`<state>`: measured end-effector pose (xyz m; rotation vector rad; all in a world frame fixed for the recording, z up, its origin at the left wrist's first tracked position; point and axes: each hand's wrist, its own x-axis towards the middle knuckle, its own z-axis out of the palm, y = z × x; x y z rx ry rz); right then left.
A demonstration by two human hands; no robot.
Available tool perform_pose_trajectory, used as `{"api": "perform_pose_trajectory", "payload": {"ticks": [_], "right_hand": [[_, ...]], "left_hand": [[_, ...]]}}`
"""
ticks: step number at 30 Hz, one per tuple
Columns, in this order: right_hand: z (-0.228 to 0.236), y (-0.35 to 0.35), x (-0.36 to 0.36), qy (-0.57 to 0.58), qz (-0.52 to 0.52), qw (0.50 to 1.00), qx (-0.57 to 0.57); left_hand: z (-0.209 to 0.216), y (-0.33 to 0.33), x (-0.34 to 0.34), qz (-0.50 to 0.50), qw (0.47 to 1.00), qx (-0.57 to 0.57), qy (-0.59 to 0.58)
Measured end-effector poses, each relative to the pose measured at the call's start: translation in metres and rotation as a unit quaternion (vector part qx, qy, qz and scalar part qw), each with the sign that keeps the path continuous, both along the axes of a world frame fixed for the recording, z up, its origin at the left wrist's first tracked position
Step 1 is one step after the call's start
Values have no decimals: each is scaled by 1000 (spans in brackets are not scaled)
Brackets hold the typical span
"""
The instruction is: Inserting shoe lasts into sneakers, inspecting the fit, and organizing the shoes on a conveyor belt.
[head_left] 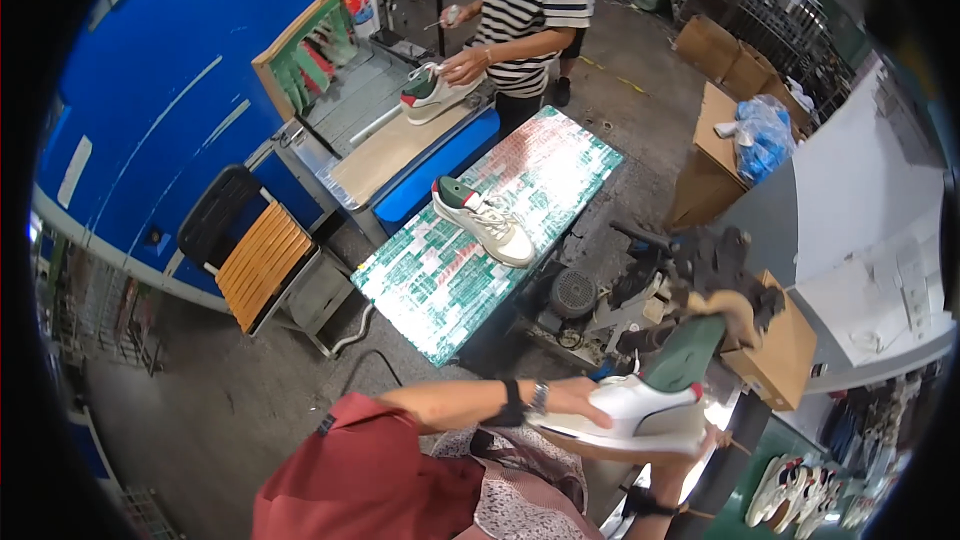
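Low on the right, a white sneaker with a beige sole and a red heel tab has a green shoe last standing up out of it. My left hand is closed around the sneaker's toe end. At the heel end, my right hand grips the shoe, its fingers partly hidden behind the sole. The last's upper end is right by a dark machine head with a tan, curved part. A second sneaker, also with a green last inside, lies on the green-and-white patterned bench.
Across the bench, a person in a striped shirt handles another sneaker on a conveyor. A slatted chair stands left. Cardboard boxes and a motor are to the right. Several sneakers sit lower right.
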<state>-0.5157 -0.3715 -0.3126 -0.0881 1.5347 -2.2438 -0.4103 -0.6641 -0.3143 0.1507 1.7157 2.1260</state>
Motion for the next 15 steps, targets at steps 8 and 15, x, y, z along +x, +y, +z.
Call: {"api": "perform_pose_trajectory", "payload": {"ticks": [8,15], "right_hand": [[31,-99,-23,-260,91,916,-291],[49,63,7,-161,103,933,-305]], "left_hand": [[-8,-70,85,-127,916,-379,-46],[-28,50,9,-18,825,-565,5]]}}
